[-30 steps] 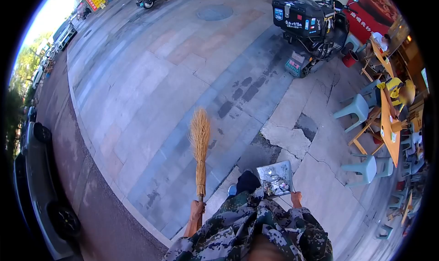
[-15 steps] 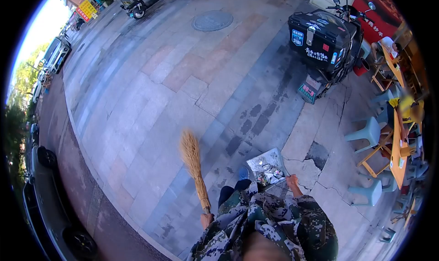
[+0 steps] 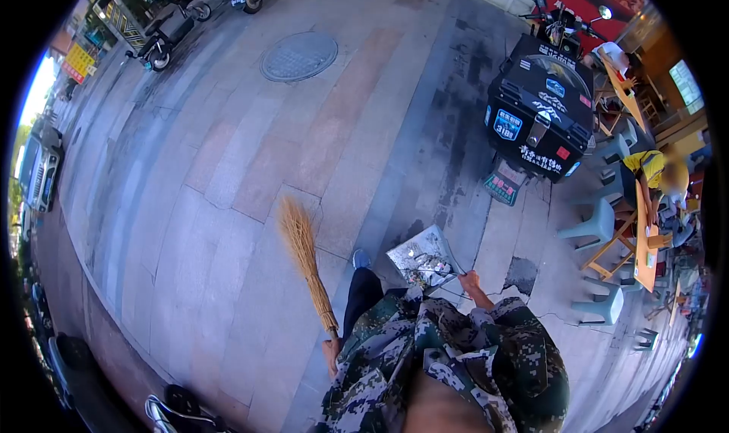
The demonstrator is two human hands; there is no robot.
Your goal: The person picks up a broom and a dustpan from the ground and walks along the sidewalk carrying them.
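Observation:
My left hand [image 3: 331, 355] is wrapped round the handle end of a straw broom [image 3: 304, 258], whose bristles point forward and slightly left, smeared by motion. On my right, my right hand [image 3: 471, 283] grips the handle of a metal dustpan [image 3: 420, 252]. Litter, too small to name piece by piece, lies in the pan near its back. The pan is ahead of my body, to the right of my stepping foot [image 3: 361, 259]. Whether the pan touches the paving cannot be told.
A motor scooter with a black top box [image 3: 541, 107] stands ahead right. Pale blue stools [image 3: 594, 222] and wooden tables [image 3: 646, 243] with seated people line the right side. A manhole cover [image 3: 299, 56] lies ahead. Scooters [image 3: 163, 38] are parked far left, a dark vehicle [image 3: 87, 387] near left.
I have moved forward: the black-boxed scooter and manhole cover appear nearer. One foot has stepped out ahead. Broom and dustpan stay in my hands, both shifted slightly left and up in view.

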